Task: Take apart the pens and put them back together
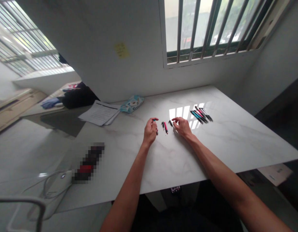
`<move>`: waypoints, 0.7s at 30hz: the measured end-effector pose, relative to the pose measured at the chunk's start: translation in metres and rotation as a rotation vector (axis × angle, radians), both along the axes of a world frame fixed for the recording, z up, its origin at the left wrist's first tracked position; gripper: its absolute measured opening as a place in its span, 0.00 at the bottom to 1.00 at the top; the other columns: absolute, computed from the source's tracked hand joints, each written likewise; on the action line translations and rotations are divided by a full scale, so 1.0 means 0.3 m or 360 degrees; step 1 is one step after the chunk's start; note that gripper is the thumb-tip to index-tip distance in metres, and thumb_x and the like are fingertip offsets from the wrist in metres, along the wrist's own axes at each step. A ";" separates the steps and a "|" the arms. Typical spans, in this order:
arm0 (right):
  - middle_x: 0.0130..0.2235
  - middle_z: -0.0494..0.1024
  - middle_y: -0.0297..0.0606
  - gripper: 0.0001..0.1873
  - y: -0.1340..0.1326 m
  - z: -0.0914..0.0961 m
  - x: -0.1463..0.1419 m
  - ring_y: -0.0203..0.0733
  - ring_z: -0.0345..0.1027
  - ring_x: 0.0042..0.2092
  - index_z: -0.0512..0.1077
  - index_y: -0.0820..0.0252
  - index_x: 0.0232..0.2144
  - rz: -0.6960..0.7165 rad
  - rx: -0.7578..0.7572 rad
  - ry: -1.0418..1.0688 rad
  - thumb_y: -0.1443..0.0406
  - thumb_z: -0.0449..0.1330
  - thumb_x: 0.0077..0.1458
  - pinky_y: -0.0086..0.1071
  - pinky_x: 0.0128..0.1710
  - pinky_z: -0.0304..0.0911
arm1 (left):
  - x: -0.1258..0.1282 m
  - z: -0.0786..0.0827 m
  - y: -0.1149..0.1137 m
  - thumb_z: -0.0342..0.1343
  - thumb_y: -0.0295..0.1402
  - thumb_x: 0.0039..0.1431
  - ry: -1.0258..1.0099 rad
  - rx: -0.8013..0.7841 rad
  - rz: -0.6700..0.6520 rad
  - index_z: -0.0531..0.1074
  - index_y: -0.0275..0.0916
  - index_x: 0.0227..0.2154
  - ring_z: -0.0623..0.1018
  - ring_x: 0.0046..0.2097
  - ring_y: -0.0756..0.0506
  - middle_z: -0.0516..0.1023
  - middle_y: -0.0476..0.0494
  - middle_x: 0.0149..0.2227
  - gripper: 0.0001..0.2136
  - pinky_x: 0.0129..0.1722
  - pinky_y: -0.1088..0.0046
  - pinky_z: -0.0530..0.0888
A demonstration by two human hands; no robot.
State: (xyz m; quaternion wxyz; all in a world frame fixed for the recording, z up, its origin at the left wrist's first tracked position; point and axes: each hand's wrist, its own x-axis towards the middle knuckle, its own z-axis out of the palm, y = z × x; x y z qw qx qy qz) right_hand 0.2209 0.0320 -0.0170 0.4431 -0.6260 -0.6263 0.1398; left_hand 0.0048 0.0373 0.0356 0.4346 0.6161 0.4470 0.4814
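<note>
In the head view, a slim pen with a teal end (154, 120) sticks out of my left hand (150, 131), whose fingers are wrapped round it. My right hand (182, 126) is low over the table, index finger and thumb slightly apart. Right at its fingertips lies a black pen part (170, 123); whether they touch it I cannot tell. Between my hands lie a red pen barrel (165, 127) and a small black pen piece (162, 124), with a thin clear piece close by. A group of several pens (201, 114), teal, red, black and grey, lies side by side farther right.
The marbled white table (178, 161) runs up to the wall. At the back left are printed papers (100, 112) and a blue-white packet (132, 104). A pixelated dark object (88, 164) and a cable (46, 180) lie front left. A barred window (207, 29) is above.
</note>
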 end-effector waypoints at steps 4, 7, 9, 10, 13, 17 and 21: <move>0.40 0.82 0.39 0.12 -0.041 0.055 -0.020 0.40 0.72 0.35 0.81 0.57 0.41 0.0186 0.0056 0.0138 0.60 0.59 0.63 0.34 0.42 0.68 | -0.039 -0.056 -0.043 0.60 0.41 0.63 -0.0256 0.0006 -0.0002 0.76 0.39 0.46 0.70 0.29 0.53 0.71 0.52 0.29 0.13 0.30 0.79 0.70; 0.41 0.83 0.39 0.15 -0.097 0.102 -0.062 0.40 0.76 0.36 0.79 0.56 0.42 0.0452 -0.0037 0.0344 0.53 0.59 0.64 0.34 0.40 0.71 | -0.040 -0.064 -0.057 0.67 0.41 0.57 -0.0474 0.0018 0.0047 0.76 0.40 0.46 0.73 0.31 0.53 0.77 0.49 0.34 0.17 0.32 0.78 0.72; 0.41 0.82 0.39 0.17 -0.143 0.128 -0.102 0.41 0.77 0.36 0.76 0.56 0.42 0.0614 -0.0124 0.0447 0.51 0.63 0.60 0.34 0.38 0.72 | -0.035 -0.062 -0.060 0.69 0.42 0.54 -0.0634 -0.0037 0.0065 0.75 0.40 0.44 0.76 0.31 0.52 0.79 0.48 0.34 0.19 0.32 0.76 0.74; 0.41 0.82 0.39 0.18 -0.167 0.138 -0.122 0.41 0.78 0.36 0.75 0.56 0.42 0.0658 -0.0151 0.0481 0.50 0.66 0.57 0.34 0.37 0.73 | -0.032 -0.060 -0.061 0.71 0.42 0.52 -0.0699 -0.0066 0.0069 0.75 0.40 0.44 0.77 0.31 0.51 0.80 0.48 0.34 0.19 0.33 0.75 0.75; 0.38 0.82 0.36 0.17 -0.230 0.152 -0.177 0.41 0.79 0.33 0.73 0.56 0.38 0.0651 -0.0169 0.0575 0.53 0.69 0.52 0.34 0.34 0.74 | -0.023 -0.059 -0.064 0.73 0.42 0.48 -0.0812 -0.0142 0.0076 0.75 0.39 0.41 0.79 0.33 0.50 0.82 0.47 0.33 0.21 0.36 0.73 0.77; 0.34 0.82 0.35 0.12 -0.271 0.150 -0.202 0.42 0.79 0.34 0.75 0.56 0.37 0.0500 -0.0079 0.0695 0.57 0.67 0.54 0.36 0.37 0.76 | -0.017 -0.069 -0.064 0.75 0.42 0.45 -0.0906 -0.0243 0.0119 0.76 0.37 0.37 0.81 0.34 0.49 0.83 0.45 0.33 0.20 0.39 0.71 0.79; 0.37 0.82 0.38 0.14 -0.260 0.149 -0.175 0.43 0.79 0.36 0.77 0.58 0.40 0.0304 0.0014 0.0901 0.56 0.66 0.54 0.37 0.38 0.77 | -0.019 -0.082 -0.063 0.77 0.41 0.41 -0.0978 -0.0411 0.0099 0.77 0.36 0.33 0.82 0.34 0.49 0.83 0.44 0.34 0.21 0.42 0.70 0.79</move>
